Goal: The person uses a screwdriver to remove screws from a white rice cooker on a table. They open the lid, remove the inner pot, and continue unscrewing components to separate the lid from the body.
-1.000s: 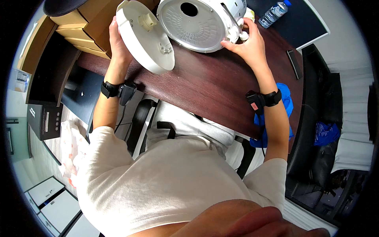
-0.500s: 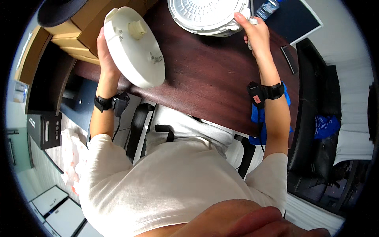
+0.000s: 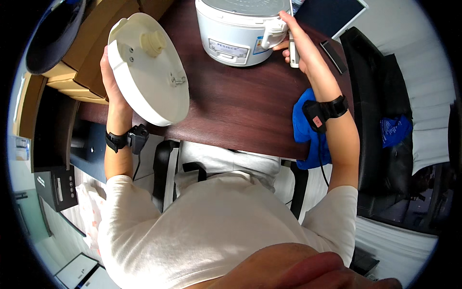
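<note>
My left hand [image 3: 111, 79] is closed round the edge of a white round plastic lid [image 3: 144, 86], held up and tilted over the table's left side. The lid's inner face shows a cream round cap, small screws and a metal bracket. At the far middle of the table stands a pale grey rice cooker [image 3: 216, 36], its front panel facing me and its upper part cut off by the frame. My right hand [image 3: 299, 43] closes on the white handle [image 3: 293, 53] at the cooker's right side, the thumb up by the rim. Some fingers are hidden behind the handle.
Cardboard boxes [image 3: 91, 53] and a dark cap [image 3: 53, 43] are at the left. A phone [image 3: 333, 57] and a blue cloth [image 3: 303, 118] lie on the dark wooden table [image 3: 231, 106]. A screen [image 3: 327, 17] stands behind, and a black sofa [image 3: 380, 115] is at the right.
The cooker's front panel now faces me, where before mostly its ribbed white top showed. My right hand has come lower along with it. The lid stays in my left hand, slightly farther left.
</note>
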`<state>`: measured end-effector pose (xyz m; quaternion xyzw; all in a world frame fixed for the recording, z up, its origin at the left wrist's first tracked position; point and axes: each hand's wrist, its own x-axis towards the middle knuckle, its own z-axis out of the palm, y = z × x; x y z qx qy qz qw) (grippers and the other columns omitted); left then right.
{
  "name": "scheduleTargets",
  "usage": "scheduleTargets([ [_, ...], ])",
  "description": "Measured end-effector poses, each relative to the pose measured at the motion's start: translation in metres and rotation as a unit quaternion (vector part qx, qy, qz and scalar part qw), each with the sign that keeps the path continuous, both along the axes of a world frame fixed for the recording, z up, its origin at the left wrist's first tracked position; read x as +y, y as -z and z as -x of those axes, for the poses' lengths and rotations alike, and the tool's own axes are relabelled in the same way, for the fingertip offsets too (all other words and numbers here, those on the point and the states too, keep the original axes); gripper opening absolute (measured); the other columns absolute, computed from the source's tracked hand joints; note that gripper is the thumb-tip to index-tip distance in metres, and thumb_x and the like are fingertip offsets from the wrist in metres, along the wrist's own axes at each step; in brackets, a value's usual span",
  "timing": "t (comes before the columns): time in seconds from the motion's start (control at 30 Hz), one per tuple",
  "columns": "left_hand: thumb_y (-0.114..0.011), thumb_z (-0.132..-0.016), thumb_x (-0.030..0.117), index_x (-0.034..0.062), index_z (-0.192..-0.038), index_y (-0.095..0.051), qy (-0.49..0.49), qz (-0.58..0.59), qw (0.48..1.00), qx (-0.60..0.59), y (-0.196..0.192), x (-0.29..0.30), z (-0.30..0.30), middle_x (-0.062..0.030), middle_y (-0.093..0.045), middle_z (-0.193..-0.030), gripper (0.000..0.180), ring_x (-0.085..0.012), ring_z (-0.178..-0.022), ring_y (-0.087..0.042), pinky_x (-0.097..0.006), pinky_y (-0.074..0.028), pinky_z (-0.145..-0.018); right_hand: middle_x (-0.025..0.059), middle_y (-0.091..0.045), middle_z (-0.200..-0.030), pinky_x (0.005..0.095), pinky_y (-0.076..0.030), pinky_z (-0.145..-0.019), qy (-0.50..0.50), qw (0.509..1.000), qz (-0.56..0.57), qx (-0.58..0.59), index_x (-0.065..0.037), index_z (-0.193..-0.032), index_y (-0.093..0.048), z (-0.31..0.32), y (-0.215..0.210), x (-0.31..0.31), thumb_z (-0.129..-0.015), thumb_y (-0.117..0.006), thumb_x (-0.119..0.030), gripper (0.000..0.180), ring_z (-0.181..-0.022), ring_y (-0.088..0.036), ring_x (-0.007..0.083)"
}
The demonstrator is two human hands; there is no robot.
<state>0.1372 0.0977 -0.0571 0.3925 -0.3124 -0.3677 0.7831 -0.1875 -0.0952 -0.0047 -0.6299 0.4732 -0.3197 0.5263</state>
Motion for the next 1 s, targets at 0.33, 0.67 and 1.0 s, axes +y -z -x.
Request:
scheduleTargets([
  [0.33,-0.047,-0.100,0.037,-0.0001,-0.092,-0.065,0.030,0.009,0.987,-0.159,-0.004,-0.039,0.023,-0.0042,-0.065,-0.072,0.042,-0.0086,-0.057,-0.057,-0.023,-0.044,-0.052,0.0078,-0.058,-0.078,0.0221,-0.043,-0.040,-0.012,0.999,0.014,-0.042,0.006,-0.103,-0.057,0.021,0.013,0.006,-0.084,-0.060,-0.070,0.078,-0.050,-0.052,0.0074],
  [0.67,-0.070,-0.088,0.038,0.0008,-0.064,-0.061,-0.025,-0.166,0.812,-0.559,-0.023,-0.069,0.024,0.0014,-0.045,-0.050,0.046,-0.0045,-0.048,-0.045,-0.024,-0.032,-0.046,0.0037,-0.058,-0.077,0.0274,-0.043,-0.046,0.011,0.994,0.098,-0.054,-0.004,-0.104,-0.060,0.102,0.061,0.031,-0.098,-0.056,-0.028,0.025,-0.052,-0.055,0.0116],
  [1.0,-0.071,-0.084,0.047,-0.0032,-0.072,-0.068,0.092,-0.196,0.658,-0.721,-0.025,-0.079,0.034,-0.0124,-0.060,-0.056,0.051,-0.0189,-0.051,-0.058,-0.033,-0.044,-0.051,0.0139,-0.066,-0.092,0.0342,-0.052,-0.068,0.019,0.926,0.348,0.148,-0.003,-0.108,-0.061,0.127,0.058,0.063,-0.087,-0.071,-0.018,0.027,-0.079,-0.067,0.0275],
])
